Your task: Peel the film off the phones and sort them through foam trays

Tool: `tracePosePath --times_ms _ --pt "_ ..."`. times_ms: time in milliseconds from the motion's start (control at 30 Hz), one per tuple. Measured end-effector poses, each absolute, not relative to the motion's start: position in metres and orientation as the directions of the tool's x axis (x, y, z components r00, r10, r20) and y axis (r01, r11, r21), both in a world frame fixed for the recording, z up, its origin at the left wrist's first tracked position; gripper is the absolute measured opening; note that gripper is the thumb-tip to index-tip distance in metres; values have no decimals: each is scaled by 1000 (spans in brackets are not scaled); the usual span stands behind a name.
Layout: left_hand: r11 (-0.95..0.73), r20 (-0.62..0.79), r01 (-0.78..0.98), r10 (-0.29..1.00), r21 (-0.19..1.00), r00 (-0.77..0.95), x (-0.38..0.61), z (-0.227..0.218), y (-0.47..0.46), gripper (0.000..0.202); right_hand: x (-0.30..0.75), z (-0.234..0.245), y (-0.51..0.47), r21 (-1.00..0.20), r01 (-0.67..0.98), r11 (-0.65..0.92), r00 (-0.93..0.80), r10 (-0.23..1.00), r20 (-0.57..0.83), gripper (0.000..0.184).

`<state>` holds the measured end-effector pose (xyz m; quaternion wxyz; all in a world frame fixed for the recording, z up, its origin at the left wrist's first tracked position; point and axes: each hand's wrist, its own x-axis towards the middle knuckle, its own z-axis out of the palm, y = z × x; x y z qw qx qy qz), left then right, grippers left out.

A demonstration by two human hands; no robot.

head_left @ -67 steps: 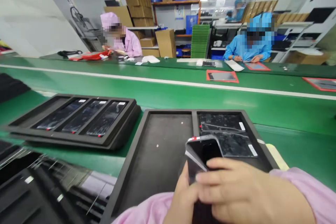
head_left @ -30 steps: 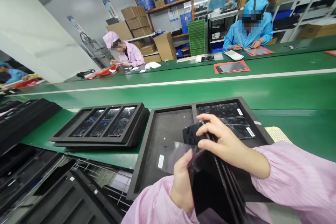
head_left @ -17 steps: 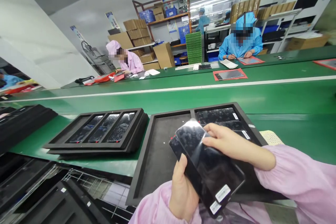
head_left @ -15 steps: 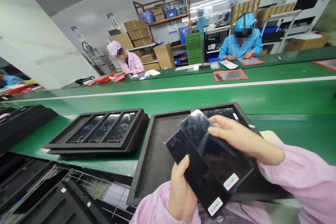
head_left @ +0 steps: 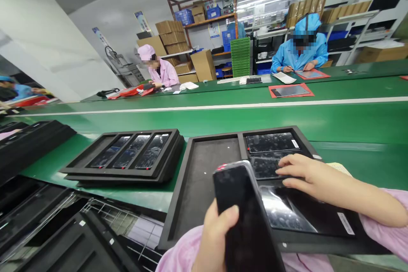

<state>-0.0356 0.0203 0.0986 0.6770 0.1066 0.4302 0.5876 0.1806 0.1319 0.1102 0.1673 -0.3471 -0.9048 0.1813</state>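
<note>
Left hand (head_left: 213,236): fingers clamped on a stack of dark panels (head_left: 247,208), red tabs at its upper end, held tilted above the large tray (head_left: 207,170). Right hand (head_left: 307,174): fingers slightly apart, over the tray's right compartment; contact unclear. Three labelled panels (head_left: 270,142) lie there in a column. Left compartment bare. Left, on green worktop (head_left: 210,119): smaller tray (head_left: 94,151), three panels slotted. Beyond, pink-clad co-worker (head_left: 167,73); blue-clad one (head_left: 318,51), right.

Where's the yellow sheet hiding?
In the head view, the yellow sheet is toward the right, peeking out behind the right forearm, beside the right edge of the big black tray.
</note>
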Motion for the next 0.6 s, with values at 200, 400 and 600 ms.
tracePosePath --times_ms 200,400,600 --pt "271 -229 -539 963 798 145 -27 85 31 48 130 140 140 -661 403 633 -681 690 246 27" --pt "252 -167 -481 963 840 212 -33 63 36 57 104 134 142 -594 276 756 -772 542 332 16" --pt "307 -179 -515 942 801 283 -36 60 39 52 124 122 122 -37 236 971 -751 206 628 27"
